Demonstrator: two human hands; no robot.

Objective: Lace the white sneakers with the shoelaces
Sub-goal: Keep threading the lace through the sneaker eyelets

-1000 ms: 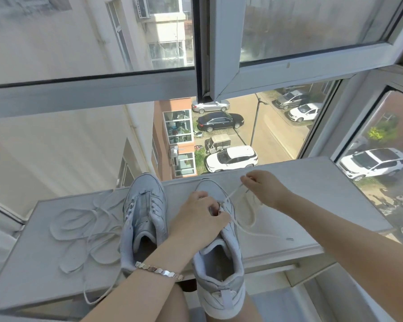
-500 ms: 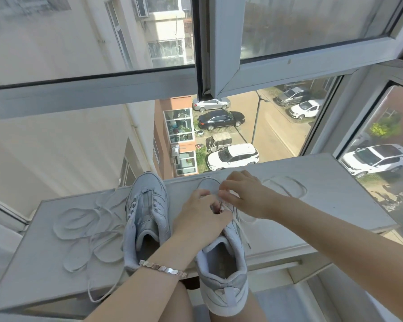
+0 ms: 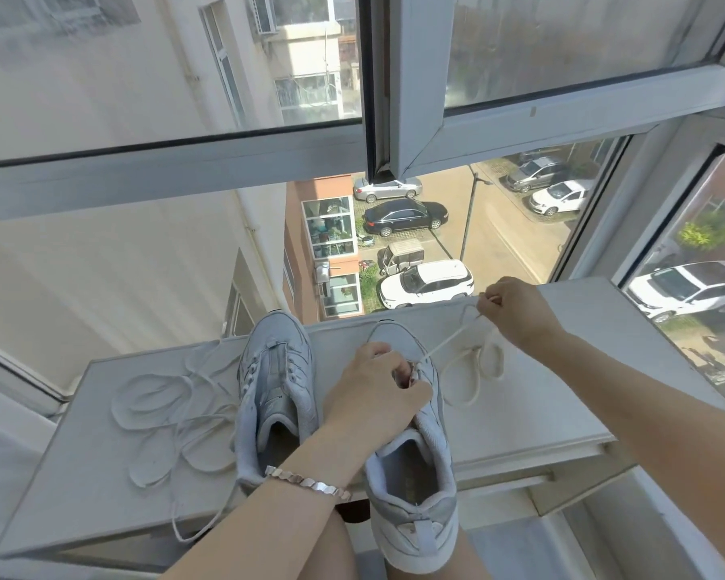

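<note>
Sill: we work on a pale grey window ledge [image 3: 561, 412].
Right shoe: white leather sneaker [image 3: 415, 466] at the ledge's near edge.
Left hand [image 3: 373, 395]: fingers curled, pressing its eyelets.
Right hand [image 3: 515, 311]: fingertips pinching a white flat shoelace [image 3: 448, 343] taut, beyond the sneaker.
Left of it: second white sneaker [image 3: 275, 391], loose coiled lace [image 3: 164, 416].

Taking the right sneaker [image 3: 411, 450] as the anchor: its left side is boxed in, the other sneaker [image 3: 275, 395] sits just beside it and the loose shoelace [image 3: 172, 420] sprawls over the worktop [image 3: 561, 412] beyond that. Right of it only a looped lace [image 3: 474, 370] lies near, then open worktop. Behind, the window glass [image 3: 507, 228] blocks any reach past the worktop edge.
</note>
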